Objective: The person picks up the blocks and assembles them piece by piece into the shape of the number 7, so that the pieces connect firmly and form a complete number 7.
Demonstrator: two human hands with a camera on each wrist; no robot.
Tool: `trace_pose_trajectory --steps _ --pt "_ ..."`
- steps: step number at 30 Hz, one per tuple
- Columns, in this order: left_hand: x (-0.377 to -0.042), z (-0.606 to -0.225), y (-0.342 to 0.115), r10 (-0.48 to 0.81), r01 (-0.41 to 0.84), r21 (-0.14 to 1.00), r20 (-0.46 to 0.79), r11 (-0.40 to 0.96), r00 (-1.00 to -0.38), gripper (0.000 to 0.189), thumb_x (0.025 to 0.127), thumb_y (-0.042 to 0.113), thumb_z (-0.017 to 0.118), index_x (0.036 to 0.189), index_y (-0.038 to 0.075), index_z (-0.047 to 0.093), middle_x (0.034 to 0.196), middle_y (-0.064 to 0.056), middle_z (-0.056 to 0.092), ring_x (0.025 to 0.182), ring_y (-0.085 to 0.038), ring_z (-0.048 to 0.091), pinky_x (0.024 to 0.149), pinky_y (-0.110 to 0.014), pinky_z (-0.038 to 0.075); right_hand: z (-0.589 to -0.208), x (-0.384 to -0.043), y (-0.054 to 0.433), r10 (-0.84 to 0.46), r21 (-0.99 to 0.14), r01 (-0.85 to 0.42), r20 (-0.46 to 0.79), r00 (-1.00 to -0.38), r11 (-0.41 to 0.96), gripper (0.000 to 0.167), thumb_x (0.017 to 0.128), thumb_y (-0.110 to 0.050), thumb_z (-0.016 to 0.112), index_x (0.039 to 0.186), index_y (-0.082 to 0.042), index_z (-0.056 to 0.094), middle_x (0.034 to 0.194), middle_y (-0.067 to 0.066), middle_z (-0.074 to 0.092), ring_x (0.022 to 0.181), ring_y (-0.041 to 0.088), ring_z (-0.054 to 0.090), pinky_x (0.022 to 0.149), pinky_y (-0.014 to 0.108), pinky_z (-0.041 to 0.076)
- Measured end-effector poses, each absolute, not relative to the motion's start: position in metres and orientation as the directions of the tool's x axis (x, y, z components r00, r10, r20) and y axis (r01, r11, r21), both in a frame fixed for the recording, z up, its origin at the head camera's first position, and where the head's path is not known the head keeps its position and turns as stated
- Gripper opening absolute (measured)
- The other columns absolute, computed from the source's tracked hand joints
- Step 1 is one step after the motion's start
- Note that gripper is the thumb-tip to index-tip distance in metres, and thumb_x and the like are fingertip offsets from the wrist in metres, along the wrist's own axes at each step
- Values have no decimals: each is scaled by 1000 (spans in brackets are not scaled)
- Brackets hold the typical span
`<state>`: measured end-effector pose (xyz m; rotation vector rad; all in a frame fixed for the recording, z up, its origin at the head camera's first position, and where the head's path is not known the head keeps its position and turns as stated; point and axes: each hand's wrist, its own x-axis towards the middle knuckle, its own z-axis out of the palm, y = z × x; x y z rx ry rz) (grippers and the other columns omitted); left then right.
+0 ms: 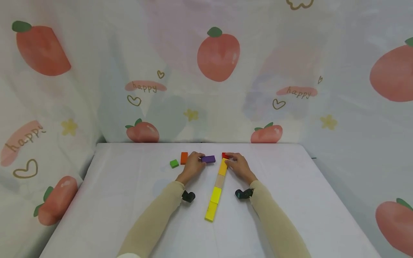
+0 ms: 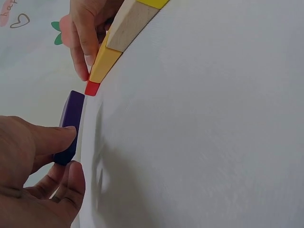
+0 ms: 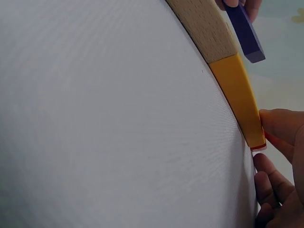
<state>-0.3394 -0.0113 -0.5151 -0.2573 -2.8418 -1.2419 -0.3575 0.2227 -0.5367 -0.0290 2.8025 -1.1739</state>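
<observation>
Beige, the left sleeve (image 1: 156,215) is being stretched out over the white desk (image 1: 113,179). Leftmost among the blocks, a green block (image 1: 174,163) is being supported by the desk, and near it, slightly farther back to the right, an orange block (image 1: 184,158) is being supported too. At the left wrist a dark device (image 1: 188,196) is being worn. By the left hand (image 1: 193,165), a purple block (image 1: 209,159) is being pinched between thumb and fingers, just beside the row and apart from it; whether it is being lifted cannot be told. Next, a slanting row is being formed, end to end, by a near yellow block (image 1: 210,212), a far yellow block (image 1: 216,195), a wooden block (image 1: 219,181), an amber block (image 1: 223,167) and, at the far end, a red block (image 1: 224,156). That red block is being partly covered by the fingers of the right hand (image 1: 239,165), while the amber block's side is being touched by the thumb; whether either is being gripped cannot be told. Farthest right, another beige sleeve (image 1: 280,218) is being extended.
</observation>
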Motion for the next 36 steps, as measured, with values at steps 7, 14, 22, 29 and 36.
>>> trace_pose_trajectory --steps 7,14,22,29,36 --pt "-343 -517 -6 122 128 746 63 654 -991 36 89 8 70 124 3 65 116 -14 60 101 -23 57 95 -37 52 -539 -357 220 -42 -720 39 -94 -995 693 45 96 -30 62 139 -22 56 143 11 49 130 35 44 111 54 38" --pt "-351 -522 -3 114 119 747 59 654 -992 36 91 9 68 126 3 64 117 -15 60 101 -24 56 97 -37 51 -538 -355 219 -35 -726 45 -94 -995 686 44 96 -31 62 139 -24 56 143 10 49 131 34 44 111 54 38" --pt "-358 -527 -3 104 79 776 18 625 -994 36 92 10 67 127 3 63 120 -15 59 106 -25 55 99 -39 50 -537 -355 220 -43 -727 28 -79 -996 686 44 96 -30 62 139 -22 56 143 11 49 130 34 45 110 54 39" --pt "-361 -526 0 108 78 787 15 612 -994 36 90 8 67 125 2 64 118 -17 60 105 -26 56 99 -41 49 -540 -356 222 -49 -722 26 -84 -995 691 45 96 -31 63 139 -22 56 143 12 49 129 35 45 110 54 39" --pt "-364 -520 11 113 67 794 -2 604 -994 37 93 7 64 129 1 61 123 -16 59 112 -27 54 106 -41 46 -538 -356 222 -46 -726 26 -80 -996 687 44 96 -32 63 139 -24 56 144 11 49 131 35 45 110 55 39"
